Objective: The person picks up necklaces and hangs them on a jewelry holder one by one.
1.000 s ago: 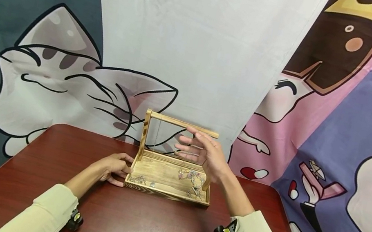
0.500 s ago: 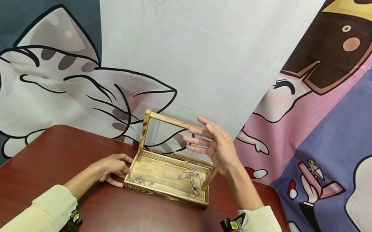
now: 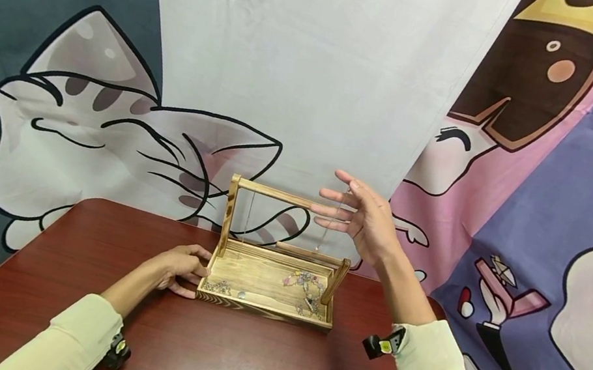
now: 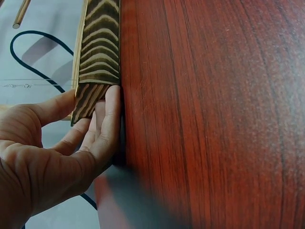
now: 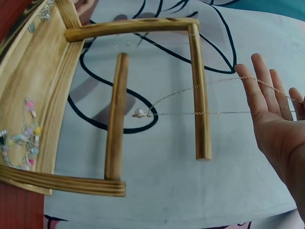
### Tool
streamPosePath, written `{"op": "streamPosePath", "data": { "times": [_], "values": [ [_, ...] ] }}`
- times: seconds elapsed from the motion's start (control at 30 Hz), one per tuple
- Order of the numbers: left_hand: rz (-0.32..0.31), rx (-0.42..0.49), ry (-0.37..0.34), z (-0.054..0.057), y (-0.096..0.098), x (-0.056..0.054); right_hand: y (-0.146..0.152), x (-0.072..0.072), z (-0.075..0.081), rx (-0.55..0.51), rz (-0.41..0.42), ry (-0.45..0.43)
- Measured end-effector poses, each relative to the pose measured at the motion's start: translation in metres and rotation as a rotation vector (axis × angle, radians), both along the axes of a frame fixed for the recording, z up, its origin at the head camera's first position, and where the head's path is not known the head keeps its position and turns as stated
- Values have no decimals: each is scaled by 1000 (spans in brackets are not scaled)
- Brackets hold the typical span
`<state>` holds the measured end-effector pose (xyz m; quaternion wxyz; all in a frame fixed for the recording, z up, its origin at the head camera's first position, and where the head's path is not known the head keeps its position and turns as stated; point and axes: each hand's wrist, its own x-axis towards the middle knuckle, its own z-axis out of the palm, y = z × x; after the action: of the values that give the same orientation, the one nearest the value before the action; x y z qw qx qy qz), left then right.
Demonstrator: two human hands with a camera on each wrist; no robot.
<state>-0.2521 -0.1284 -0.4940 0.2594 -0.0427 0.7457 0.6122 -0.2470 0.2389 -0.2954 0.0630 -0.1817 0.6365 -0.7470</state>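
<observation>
My left hand [image 3: 181, 267] grips the left end of a wooden jewelry stand [image 3: 262, 314], thumb on the tray's rim and fingers at its outer side in the left wrist view [image 4: 100, 43]. My right hand [image 3: 369, 224] is raised near the top bar [image 5: 199, 95], fingers spread and nearly straight. A fine chain necklace [image 5: 174, 93] loops over it. Its small pale pendant [image 5: 139, 113] hangs by the lower bar [image 5: 116, 119] in the right wrist view. Another thin chain [image 3: 249, 216] hangs from the top bar's left part. The top bar's right end is free.
In the tray lie a pastel beaded bracelet [image 5: 34, 138], a tangled chain [image 3: 219, 287] and a small silver disc [image 3: 242, 294]. The stand rests on a reddish-brown table [image 3: 241, 360]. A printed cartoon cloth [image 3: 303, 80] hangs close behind.
My right hand has moved up and to the right, lifting the necklace and its pendant. The right post shows more fully. My left hand keeps its place on the tray.
</observation>
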Motion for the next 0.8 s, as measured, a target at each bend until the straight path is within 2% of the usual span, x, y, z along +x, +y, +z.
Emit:
{"op": "streamPosePath", "data": {
  "times": [0.37,0.8],
  "values": [
    [-4,-1,6,-1,0,0,14,-12,3,-36,-83,2],
    [3,7,-1,-2,-1,1,29,-25,-17,-57,-148,-52]
  ]
}}
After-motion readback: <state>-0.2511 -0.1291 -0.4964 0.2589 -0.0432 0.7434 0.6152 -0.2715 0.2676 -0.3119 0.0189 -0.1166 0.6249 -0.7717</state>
